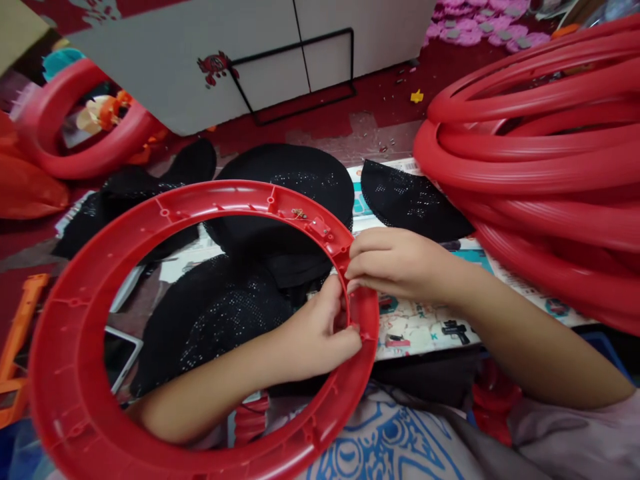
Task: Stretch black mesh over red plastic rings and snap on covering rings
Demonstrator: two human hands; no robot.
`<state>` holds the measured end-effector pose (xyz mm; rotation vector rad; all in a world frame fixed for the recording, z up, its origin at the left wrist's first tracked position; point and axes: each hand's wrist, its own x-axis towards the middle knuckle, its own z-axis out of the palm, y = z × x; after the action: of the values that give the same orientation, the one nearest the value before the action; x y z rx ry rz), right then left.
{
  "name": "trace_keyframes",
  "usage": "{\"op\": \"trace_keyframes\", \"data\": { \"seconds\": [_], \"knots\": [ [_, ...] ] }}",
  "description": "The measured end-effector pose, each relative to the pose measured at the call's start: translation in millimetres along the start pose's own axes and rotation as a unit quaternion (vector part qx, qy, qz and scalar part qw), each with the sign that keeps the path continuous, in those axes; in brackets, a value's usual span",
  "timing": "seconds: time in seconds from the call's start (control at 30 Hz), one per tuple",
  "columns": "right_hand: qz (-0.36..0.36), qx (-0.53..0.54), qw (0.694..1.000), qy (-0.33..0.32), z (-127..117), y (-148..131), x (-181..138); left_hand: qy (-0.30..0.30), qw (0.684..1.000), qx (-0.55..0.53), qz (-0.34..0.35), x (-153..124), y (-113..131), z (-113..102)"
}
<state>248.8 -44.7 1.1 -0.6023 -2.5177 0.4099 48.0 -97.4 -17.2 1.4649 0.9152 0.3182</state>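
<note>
A large red plastic ring [63, 333] is tilted in front of me, its hollow, ribbed side facing up. My left hand [320, 333] reaches through the middle and grips the inner rim on the right, thumb over the edge. Inside the channel at that side, the fingers of my right hand [383, 263] are pinched together; whatever is between them is hidden. Just above them in the channel sit a small red housing [320, 228] with a thin wire and a little brass-coloured part [299, 213].
Red rings [540, 147] are piled at the right. Black perforated pieces [225, 320] lie beneath the ring, on printed card sheets [420, 333]. A white board [260, 53] with a black wire frame [295, 47] stands behind. Another red ring [45, 150] and orange parts [17, 340] are at the left.
</note>
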Motion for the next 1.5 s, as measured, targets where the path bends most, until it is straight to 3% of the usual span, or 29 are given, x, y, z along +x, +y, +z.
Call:
{"op": "trace_keyframes", "data": {
  "seconds": [0.1,0.27,0.43,0.5,0.67,0.8,0.97,1.1,1.27,1.5],
  "knots": [
    [0.018,-0.028,0.999,-0.011,0.2,0.8,-0.9,0.002,1.000,-0.012,-0.007,0.1,3.4,2.0],
    [0.045,-0.032,0.998,-0.028,-1.2,1.5,-2.2,-0.018,0.982,-0.184,-0.027,2.8,15.2,6.5],
    [0.052,0.074,0.995,-0.051,-3.1,1.1,0.8,-0.039,0.957,-0.284,-0.038,4.6,19.3,3.3],
    [0.056,0.092,0.993,-0.054,-2.3,0.0,2.7,-0.018,0.953,-0.297,-0.050,5.3,19.7,2.6],
    [0.051,0.053,0.995,-0.073,2.3,-3.3,3.2,0.072,0.967,-0.236,-0.064,7.4,17.4,5.9],
    [0.072,-0.054,0.996,-0.004,2.0,-1.8,-2.3,0.097,0.984,-0.126,-0.076,7.8,12.9,6.4],
    [0.035,-0.153,0.987,0.029,-3.5,0.3,-4.5,0.058,0.988,-0.119,-0.082,7.5,11.0,5.7],
    [0.000,-0.132,0.991,0.032,-5.3,-2.6,-1.7,0.028,0.990,-0.112,-0.076,6.4,11.8,6.4],
    [-0.003,-0.097,0.993,0.061,-4.4,-2.6,-1.3,0.023,0.994,-0.082,-0.066,4.5,13.3,4.8],
    [0.023,-0.068,0.997,0.035,1.6,1.3,-1.1,0.023,0.999,0.021,-0.023,0.7,4.0,4.3]
  ]
}}
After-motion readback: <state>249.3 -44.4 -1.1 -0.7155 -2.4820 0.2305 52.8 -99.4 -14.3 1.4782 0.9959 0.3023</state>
